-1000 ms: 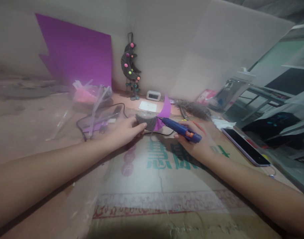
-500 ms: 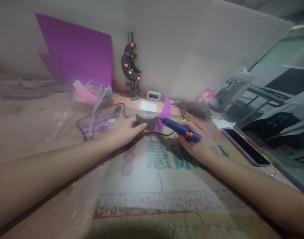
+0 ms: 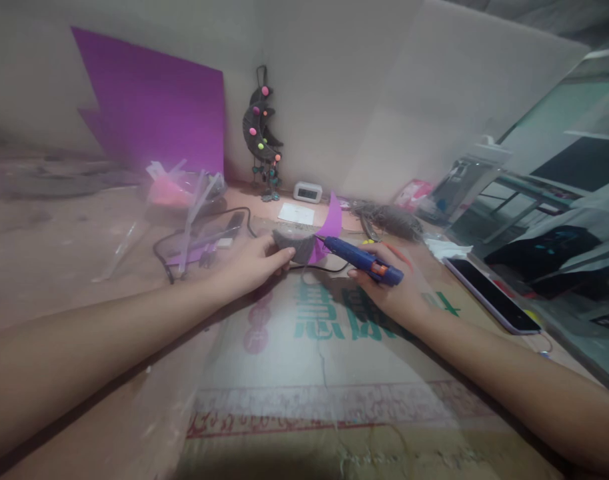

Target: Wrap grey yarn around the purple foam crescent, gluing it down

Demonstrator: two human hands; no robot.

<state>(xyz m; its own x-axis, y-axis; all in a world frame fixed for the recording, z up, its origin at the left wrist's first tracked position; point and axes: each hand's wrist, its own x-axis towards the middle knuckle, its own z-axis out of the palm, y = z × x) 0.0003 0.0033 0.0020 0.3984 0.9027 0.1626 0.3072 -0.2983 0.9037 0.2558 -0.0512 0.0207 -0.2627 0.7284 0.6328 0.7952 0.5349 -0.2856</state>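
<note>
Between the thumb and fingers of my left hand (image 3: 262,260) is a crescent moon cutout (image 3: 330,220), purple at its bare right end. Dark grey yarn (image 3: 298,247) covers its left part, near my thumb. My right hand (image 3: 384,277) is wrapped round a blue glue gun (image 3: 359,257) with an orange part near its back. The gun's nozzle points left and meets the cutout where the yarn ends and the purple begins; whether glue is coming out is too small to tell. A strand of yarn hangs down over the cardboard.
Printed cardboard (image 3: 284,367) lies under my hands. Behind are a small white clock (image 3: 308,192), a white card (image 3: 295,213) and a yarn bundle (image 3: 394,220). A finished moon hanging (image 3: 257,130) is on the wall. Clear glue sticks (image 3: 192,220) lie left, a phone (image 3: 492,293) right.
</note>
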